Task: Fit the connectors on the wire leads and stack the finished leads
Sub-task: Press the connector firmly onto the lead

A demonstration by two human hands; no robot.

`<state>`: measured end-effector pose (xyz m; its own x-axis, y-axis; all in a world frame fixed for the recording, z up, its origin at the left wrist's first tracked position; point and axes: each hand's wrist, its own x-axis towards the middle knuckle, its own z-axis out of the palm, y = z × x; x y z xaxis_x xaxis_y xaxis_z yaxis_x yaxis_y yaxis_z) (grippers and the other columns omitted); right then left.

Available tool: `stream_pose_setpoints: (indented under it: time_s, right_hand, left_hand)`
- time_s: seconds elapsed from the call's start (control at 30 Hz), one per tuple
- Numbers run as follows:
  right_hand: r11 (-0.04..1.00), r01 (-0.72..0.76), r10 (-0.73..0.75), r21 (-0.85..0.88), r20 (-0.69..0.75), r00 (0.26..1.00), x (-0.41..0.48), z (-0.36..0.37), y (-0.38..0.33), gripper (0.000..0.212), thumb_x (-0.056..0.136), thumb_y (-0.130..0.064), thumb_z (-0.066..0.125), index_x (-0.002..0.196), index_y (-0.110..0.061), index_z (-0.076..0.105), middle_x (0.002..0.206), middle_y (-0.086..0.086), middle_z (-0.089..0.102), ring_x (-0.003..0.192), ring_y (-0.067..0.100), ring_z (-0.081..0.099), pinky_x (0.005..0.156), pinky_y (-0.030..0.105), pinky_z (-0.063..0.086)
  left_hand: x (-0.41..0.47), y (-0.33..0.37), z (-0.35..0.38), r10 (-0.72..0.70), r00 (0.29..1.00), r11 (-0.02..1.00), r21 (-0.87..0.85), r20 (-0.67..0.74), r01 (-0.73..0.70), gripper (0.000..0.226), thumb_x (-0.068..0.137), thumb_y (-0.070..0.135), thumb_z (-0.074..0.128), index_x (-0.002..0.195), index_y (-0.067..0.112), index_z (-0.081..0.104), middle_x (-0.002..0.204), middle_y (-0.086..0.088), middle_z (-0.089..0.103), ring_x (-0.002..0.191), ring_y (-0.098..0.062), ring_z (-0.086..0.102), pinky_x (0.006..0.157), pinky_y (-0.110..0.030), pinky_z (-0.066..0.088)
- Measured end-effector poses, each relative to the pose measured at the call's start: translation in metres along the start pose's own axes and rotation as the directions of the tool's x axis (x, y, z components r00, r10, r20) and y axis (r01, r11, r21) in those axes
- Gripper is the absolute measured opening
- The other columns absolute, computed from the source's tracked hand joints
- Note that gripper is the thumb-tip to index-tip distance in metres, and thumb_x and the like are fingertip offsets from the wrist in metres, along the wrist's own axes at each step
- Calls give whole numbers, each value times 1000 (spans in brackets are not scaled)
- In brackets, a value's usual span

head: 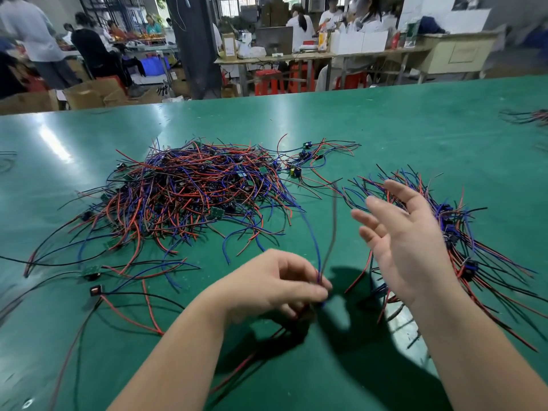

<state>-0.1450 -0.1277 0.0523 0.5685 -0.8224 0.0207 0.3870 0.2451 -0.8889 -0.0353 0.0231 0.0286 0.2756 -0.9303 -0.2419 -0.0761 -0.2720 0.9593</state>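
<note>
Wire leads point(333, 232), one blue and one dark, rise from the left hand point(275, 283), which pinches their lower ends. The right hand point(406, 241) hovers open beside them. Fitting seems to be in hand. Next, the right hand likely needs a connector, or the lead joins the stack point(462, 232) behind that hand.

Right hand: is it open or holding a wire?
Open. The right hand hangs above the table, fingers spread, holding nothing; the left hand pinches the wires.
</note>
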Motion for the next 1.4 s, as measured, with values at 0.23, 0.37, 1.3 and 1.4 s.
stream_pose_setpoints:
  time_s: [0.23,0.37,1.3,1.4]
  right_hand:
    - [555,349,53,-755,451,891,-21,10,29,20,70,-29,81,84,-34,66,91,-9,66,74,1,62,71,23,52]
    - [495,461,-151,-737,449,880,-22,9,30,14,73,-25,81,85,-28,73,79,-10,67,70,1,62,68,23,51]
    - [241,472,-362,-848,372,855,-9,-6,4,37,80,-6,67,116,-11,64,104,3,56,94,14,50,87,14,29]
    - [356,495,-288,-793,410,865,-14,0,11,26,80,-3,67,103,-15,70,91,-5,64,79,4,57,77,8,38]
  left_hand:
    - [10,-4,-4,31,939,973,-204,-343,-107,11,84,18,69,78,8,72,68,-2,70,56,-9,62,51,-18,49]
    - [9,1,-2,89,932,971,-176,-351,-159,27,78,35,62,80,11,72,69,0,71,56,-8,63,52,-18,50]
    - [10,-43,-76,271,534,585,577,-801,570,53,91,35,52,142,27,38,150,11,31,135,-14,33,112,-55,7]
    - [4,-21,-60,593,384,663,700,-708,265,57,82,23,62,137,16,47,141,3,44,127,-12,43,108,-47,26]
